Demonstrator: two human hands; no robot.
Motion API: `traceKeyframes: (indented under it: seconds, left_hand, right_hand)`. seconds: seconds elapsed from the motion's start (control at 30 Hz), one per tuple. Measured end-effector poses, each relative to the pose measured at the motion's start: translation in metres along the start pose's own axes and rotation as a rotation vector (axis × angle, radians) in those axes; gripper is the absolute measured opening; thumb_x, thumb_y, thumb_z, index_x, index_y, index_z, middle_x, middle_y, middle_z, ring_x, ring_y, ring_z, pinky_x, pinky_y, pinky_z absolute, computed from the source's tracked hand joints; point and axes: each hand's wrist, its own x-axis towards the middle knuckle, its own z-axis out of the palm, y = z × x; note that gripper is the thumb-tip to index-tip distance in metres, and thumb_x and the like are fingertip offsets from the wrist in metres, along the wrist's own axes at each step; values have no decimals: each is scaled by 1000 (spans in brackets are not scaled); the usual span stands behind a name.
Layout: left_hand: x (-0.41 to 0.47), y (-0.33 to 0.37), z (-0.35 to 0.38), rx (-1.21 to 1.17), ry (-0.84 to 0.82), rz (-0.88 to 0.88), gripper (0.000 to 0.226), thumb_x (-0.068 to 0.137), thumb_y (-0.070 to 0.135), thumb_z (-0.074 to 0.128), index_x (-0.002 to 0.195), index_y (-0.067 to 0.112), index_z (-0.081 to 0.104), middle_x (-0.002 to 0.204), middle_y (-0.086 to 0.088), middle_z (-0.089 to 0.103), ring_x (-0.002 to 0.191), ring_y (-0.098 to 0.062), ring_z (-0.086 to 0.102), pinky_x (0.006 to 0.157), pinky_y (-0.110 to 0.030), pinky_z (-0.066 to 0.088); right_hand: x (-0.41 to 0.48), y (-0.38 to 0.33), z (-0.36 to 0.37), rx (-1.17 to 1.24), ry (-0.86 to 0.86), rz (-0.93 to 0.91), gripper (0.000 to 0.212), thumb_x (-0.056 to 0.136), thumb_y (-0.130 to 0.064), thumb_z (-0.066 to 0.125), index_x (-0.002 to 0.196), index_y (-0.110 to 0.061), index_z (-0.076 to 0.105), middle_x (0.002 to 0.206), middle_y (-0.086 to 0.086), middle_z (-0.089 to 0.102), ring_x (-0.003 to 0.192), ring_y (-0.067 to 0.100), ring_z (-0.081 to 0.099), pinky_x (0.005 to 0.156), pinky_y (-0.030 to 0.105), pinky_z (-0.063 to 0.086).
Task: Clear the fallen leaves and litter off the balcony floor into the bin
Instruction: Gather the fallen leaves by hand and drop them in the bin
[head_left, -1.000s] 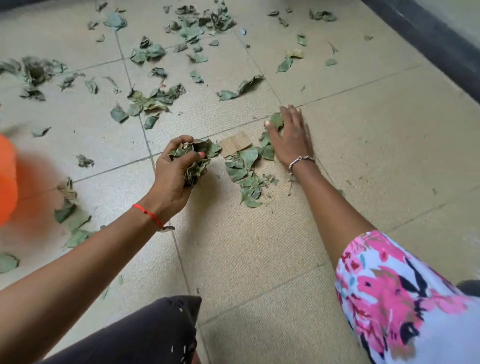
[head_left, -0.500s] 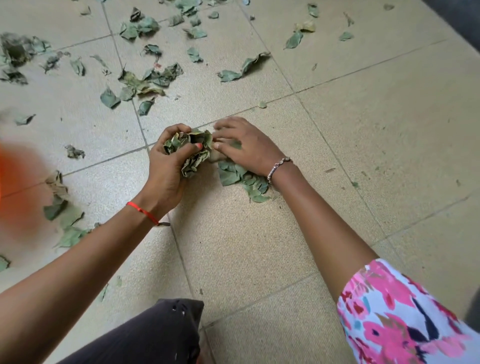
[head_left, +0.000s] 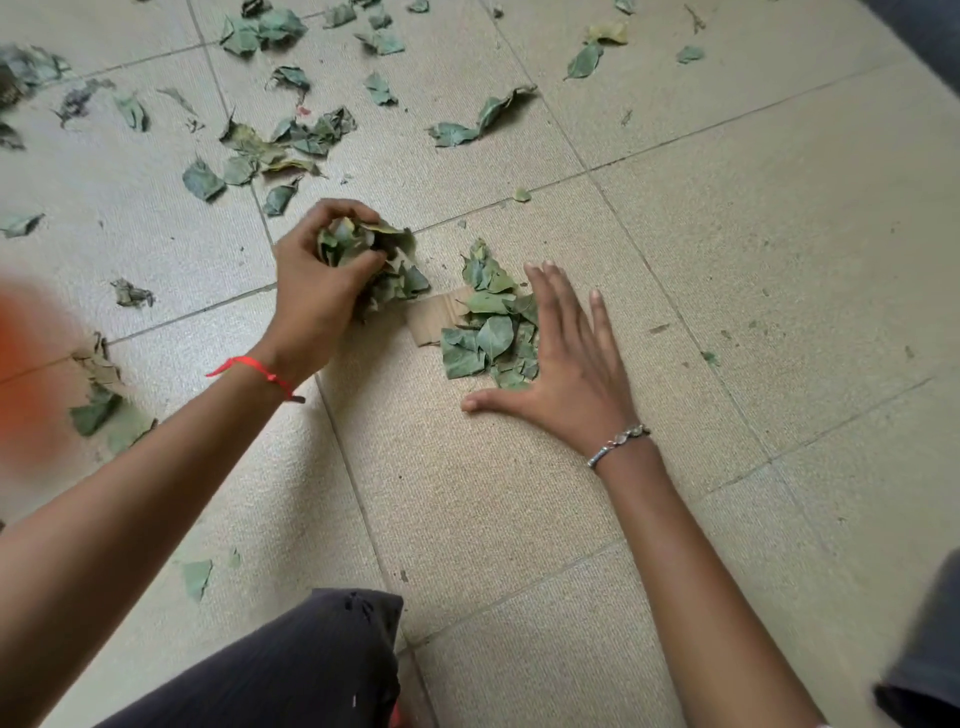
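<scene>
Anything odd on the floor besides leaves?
A tan cardboard scrap lies flat between the left hand, which grips leaves, and the right hand, partly under the leaf pile. It is litter, not foliage. The orange blur at the left edge is too smeared to identify.

I count one left hand (head_left: 317, 296), one right hand (head_left: 574, 369), one cardboard scrap (head_left: 434, 319), and leaves (head_left: 493, 338) too many to number.

Cardboard scrap (head_left: 434, 314) between leaf clump (head_left: 382, 265), leaf pile (head_left: 491, 332)
</scene>
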Motion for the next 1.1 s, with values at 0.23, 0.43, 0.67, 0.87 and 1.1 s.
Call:
traceKeyframes:
  seconds: [0.23, 0.43, 0.67, 0.87, 1.1]
  left_hand:
    - [-9, -13, 19, 235, -187, 172, 25, 77, -5, 54, 96, 11, 58, 100, -1, 63, 98, -10, 60, 88, -22, 49]
    - [-7, -16, 29, 272, -182, 131, 22, 76, 11, 60, 97, 14, 62, 129, 3, 48, 129, -8, 41, 107, -22, 34]
    - [-19, -12, 51, 23, -139, -3, 11, 76, 18, 52, 87, 20, 52, 100, 9, 61, 95, -4, 56, 88, -21, 43]
    - [-21, -7, 57, -289, -44, -91, 6, 80, 15, 45, 77, 16, 49, 79, 5, 55, 78, -6, 51, 72, -18, 43]
    - [-28, 4, 55, -318, -22, -99, 12, 97, 12, 39, 88, 7, 45, 78, 14, 52, 74, 11, 50, 73, -7, 39]
  right_hand:
    - [27, -17, 4, 84, 46, -50, 118, 64, -78, 51, 148, -16, -2, 157, 3, 5, 145, 12, 0, 118, 32, -5]
    - [41, -36, 10, 281, 138, -92, 94, 73, -45, 71, 145, -10, 22, 149, 7, 30, 139, 20, 28, 115, 31, 20]
    - [53, -58, 19, 756, 257, -4, 65, 73, 1, 70, 131, 1, 39, 130, 15, 43, 123, 22, 42, 105, 24, 33]
    - [53, -79, 29, 1282, 311, 93, 54, 67, -9, 58, 121, -7, 48, 118, 10, 54, 106, 16, 55, 94, 31, 46]
    - [50, -112, 13, 1507, 398, 286, 42, 89, -29, 48, 120, -1, 54, 127, 20, 52, 116, 17, 50, 99, 24, 39]
